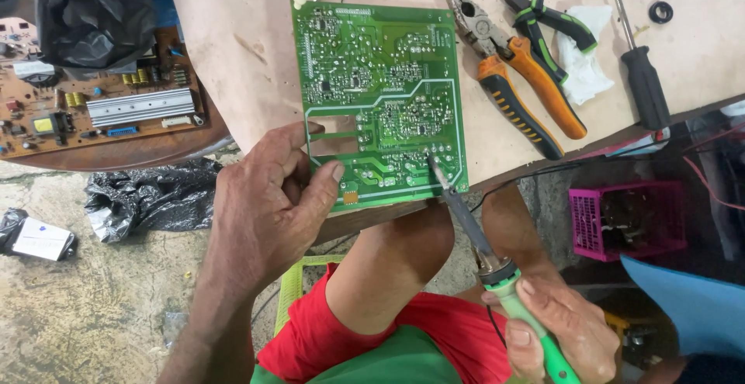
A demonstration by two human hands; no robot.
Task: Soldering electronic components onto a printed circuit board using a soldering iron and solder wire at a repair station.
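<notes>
At table edge, left hand (272, 205) grips green circuit board (380, 101); right hand (555, 326) grasps soldering iron (481, 236) (tip on joints), slip risks bridging pads.

The soldering iron (497, 268) ran off the bottom edge beneath the right hand (555, 326); the pink crate (625, 217) held something dark (possibly parts, too dim).

Soft, even daylight is cast over the green circuit board (380, 97), rendered sharp; below it the floor is dimmer, and the frame's edges are slightly bent.
</notes>
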